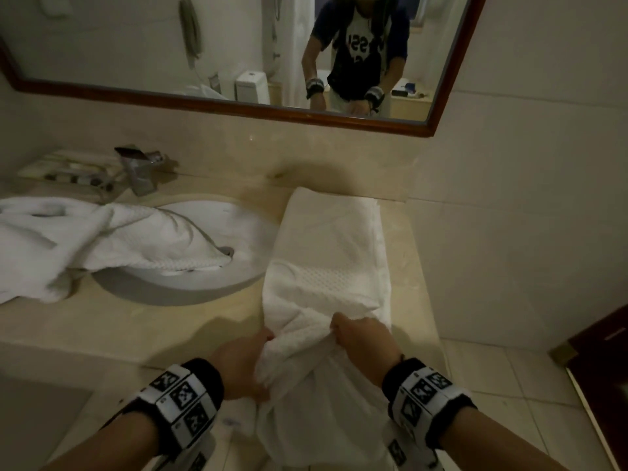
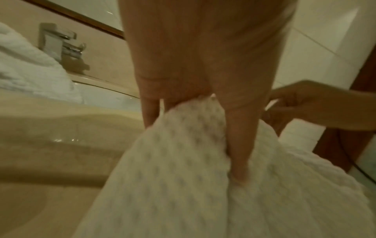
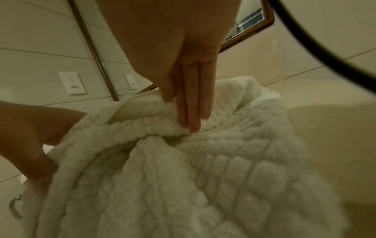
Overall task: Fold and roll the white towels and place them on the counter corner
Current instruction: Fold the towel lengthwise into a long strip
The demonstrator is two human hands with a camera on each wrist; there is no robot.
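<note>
- The counter [image 1: 142, 321] is beige stone, set in a tiled bathroom; its far right corner meets the tiled wall [image 1: 530, 185].
- A wood-framed mirror [image 1: 217, 107] hangs above the backsplash and reflects a person bent over the counter.
- A round white sink [image 1: 190, 283] sits left of centre, with a metal tap [image 1: 139, 171] behind it.
- A loose towel [image 1: 68, 239] lies crumpled on the left, one end draped into the sink.
- The folded towel [image 1: 333, 253] lies as a long strip on the right part of the counter, from near the back corner to the front edge; its near end hangs over that edge toward the floor [image 1: 530, 375].
- The left hand [image 1: 238, 365] grips the strip's near left side, thumb pressed into the cloth and fingers [image 2: 149, 111] curled round a bunched fold.
- The right hand [image 1: 367, 338] holds the near right side, fingers [image 3: 193, 109] together and laid over a raised fold, with the thumb hidden.
- The strip's left edge overlaps the sink rim; bare counter runs along its right side up to the wall.
- A dark wooden door [image 1: 605, 341] stands at the right, beyond the counter end.
</note>
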